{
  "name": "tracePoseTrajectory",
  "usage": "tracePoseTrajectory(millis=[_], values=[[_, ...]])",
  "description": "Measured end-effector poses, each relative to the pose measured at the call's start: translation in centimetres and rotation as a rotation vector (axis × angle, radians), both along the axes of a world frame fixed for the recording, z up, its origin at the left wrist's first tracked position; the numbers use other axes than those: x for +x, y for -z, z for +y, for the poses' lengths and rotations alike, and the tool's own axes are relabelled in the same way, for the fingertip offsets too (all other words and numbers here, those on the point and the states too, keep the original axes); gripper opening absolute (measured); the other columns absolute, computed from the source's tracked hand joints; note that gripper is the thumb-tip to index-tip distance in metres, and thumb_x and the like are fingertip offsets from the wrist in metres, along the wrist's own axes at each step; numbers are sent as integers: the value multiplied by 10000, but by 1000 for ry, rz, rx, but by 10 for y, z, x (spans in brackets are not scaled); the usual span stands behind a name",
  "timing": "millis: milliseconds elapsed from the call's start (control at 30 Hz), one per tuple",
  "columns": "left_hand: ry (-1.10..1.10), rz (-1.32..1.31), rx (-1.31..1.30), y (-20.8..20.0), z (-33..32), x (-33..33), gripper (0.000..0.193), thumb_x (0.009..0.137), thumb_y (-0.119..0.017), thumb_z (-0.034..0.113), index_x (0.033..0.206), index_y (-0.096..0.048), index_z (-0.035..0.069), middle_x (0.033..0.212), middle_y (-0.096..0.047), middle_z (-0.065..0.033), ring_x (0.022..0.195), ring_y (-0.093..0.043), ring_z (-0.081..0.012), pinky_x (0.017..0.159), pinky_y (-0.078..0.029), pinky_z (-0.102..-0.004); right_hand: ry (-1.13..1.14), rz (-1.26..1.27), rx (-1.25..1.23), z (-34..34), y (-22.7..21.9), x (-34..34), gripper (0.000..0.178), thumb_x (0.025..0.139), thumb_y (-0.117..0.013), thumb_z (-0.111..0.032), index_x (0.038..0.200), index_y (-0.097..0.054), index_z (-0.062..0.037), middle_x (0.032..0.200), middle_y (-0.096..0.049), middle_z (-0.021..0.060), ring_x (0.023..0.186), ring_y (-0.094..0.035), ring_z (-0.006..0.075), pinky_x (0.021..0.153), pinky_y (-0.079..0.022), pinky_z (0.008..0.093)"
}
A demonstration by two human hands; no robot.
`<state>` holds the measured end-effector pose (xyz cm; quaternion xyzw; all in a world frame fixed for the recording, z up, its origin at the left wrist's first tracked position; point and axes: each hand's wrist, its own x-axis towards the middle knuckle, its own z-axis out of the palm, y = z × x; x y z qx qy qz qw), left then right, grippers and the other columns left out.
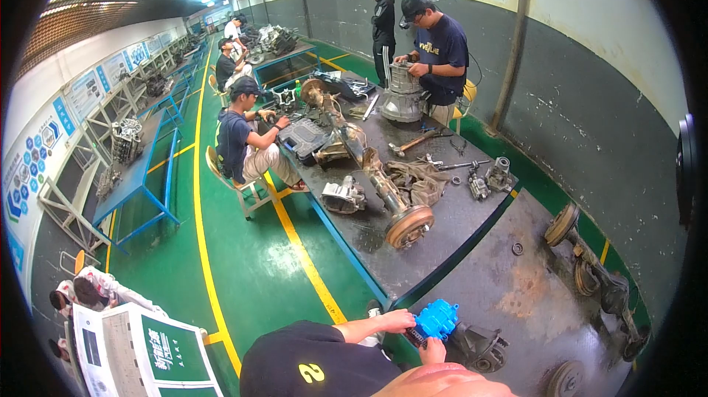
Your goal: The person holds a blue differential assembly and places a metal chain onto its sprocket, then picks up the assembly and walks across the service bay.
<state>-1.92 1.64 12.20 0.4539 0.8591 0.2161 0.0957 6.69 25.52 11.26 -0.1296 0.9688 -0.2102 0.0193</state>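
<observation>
A bright blue, lumpy casting like a small housing (437, 318) is at the near edge of the dark bench, in front of my body. My left hand (398, 321) reaches it from the left, fingers bent against its dark lower-left side. My right hand (433, 352) is closed at its near side, with the fingertips partly hidden. Both hands seem to grip the housing; whether its weight rests on the bench cannot be made out. Just right of it lies a dark grey metal gear housing (478, 347), apart from my hands.
Beyond a gap, a second bench (450, 246) carries an axle with a rusty brake drum (410, 226), a metal casing (344, 196), a hammer (414, 142) and cloth. An axle assembly (599, 279) lies right. Two people work at the far bench; another stands behind.
</observation>
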Motion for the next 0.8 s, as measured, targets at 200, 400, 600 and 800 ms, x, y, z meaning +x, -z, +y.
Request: tracePoseTrajectory(millis=[200, 400, 600, 800], values=[[11, -74, -12, -1, 3, 5, 290, 760, -711, 123, 1036, -627, 88, 1040, -647, -113, 1062, -608, -297, 877, -457, -453, 38, -67, 0, -1, -1, -1, 226, 764, -702, -222, 868, -604, -47, 891, -651, 153, 900, -647, 357, 787, -524, 490], [0, -68, 28, -11, 6, 9, 280, 780, -694, 109, 1051, -628, 83, 1042, -646, -120, 1060, -608, -300, 897, -451, -454, 12, -58, 52, -1, -3, -4, 220, 769, -691, -211, 875, -607, -37, 896, -655, 159, 874, -650, 365, 784, -524, 489], [-4, -41, -18, -15, 7, 12, 184, 818, -654, 110, 1000, -637, 85, 1001, -650, -114, 1029, -616, -297, 906, -449, -466, 23, -142, 18, -1, 2, -5, 323, 757, -726, -284, 950, -618, -48, 975, -660, 170, 950, -647, 371, 821, -514, 497], [5, 25, -15, -11, 6, 12, 157, 846, -631, 127, 997, -635, 83, 988, -657, -108, 1015, -622, -290, 917, -447, -468, 35, -124, 17, 1, 3, -3, 312, 753, -719, -268, 948, -623, -44, 953, -662, 176, 912, -654, 377, 796, -520, 503]])
